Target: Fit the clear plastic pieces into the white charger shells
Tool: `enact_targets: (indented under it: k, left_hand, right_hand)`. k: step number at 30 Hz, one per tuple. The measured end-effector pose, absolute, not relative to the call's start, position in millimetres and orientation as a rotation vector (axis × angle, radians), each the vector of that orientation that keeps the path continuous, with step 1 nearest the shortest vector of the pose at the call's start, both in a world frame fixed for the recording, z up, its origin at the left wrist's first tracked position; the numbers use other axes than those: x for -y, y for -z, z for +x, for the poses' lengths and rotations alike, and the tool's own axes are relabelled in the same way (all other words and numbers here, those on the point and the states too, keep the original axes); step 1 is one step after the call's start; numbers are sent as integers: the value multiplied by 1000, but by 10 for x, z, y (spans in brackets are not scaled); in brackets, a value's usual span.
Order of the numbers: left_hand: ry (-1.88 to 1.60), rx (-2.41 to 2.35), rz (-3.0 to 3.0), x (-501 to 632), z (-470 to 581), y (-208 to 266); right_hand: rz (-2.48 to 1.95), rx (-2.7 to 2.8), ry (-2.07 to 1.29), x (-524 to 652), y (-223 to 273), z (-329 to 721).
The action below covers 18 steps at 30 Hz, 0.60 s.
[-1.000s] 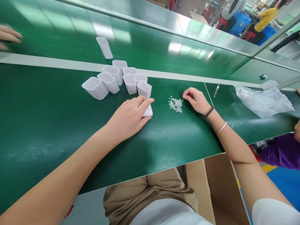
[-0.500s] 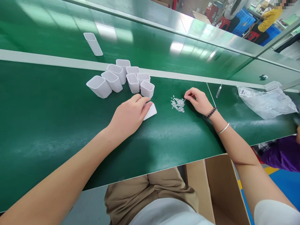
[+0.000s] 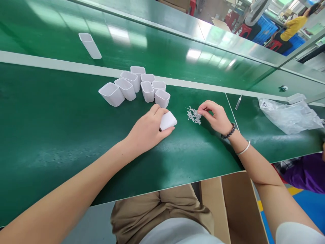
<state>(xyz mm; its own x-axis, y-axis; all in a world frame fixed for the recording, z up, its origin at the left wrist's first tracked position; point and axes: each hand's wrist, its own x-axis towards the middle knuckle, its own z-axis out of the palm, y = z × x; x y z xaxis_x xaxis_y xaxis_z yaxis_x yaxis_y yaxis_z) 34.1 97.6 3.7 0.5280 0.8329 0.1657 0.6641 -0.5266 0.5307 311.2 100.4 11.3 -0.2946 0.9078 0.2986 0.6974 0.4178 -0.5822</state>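
Observation:
My left hand (image 3: 149, 127) is closed around a white plastic container (image 3: 168, 121), which is tipped on its side with its closed end toward the right. Just right of it, small clear pieces (image 3: 194, 115) lie in a loose pile on the green table. At the pile's right edge my right hand (image 3: 214, 116) has thumb and forefinger pinched together; whatever is between the fingertips is too small to make out. Behind my left hand stand several open white containers (image 3: 111, 95) of the same sort, grouped close together.
Another white container (image 3: 90, 46) stands farther back, beyond the pale strip (image 3: 58, 68). To the right lie a thin pen-like tool (image 3: 238, 102) and a clear plastic bag (image 3: 291, 113). An open cardboard box (image 3: 241, 203) is below the table edge. A person in purple (image 3: 306, 173) is at far right.
My left hand has turned the container, so more of its closed end shows, and shifted slightly right. My right hand has come a little left, to the pile's edge.

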Motion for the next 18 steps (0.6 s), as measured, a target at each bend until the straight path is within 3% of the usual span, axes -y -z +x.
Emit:
enact_targets:
  k: [8,18]
  left_hand:
    - [-764,-1076,2281,-782,455,-37]
    - [-816,-1047,2270,-753,465,-71]
  right_hand:
    - [-960,2101,-393,-623,-129,2570]
    - [-876,2185,-220,-600,-124,2598]
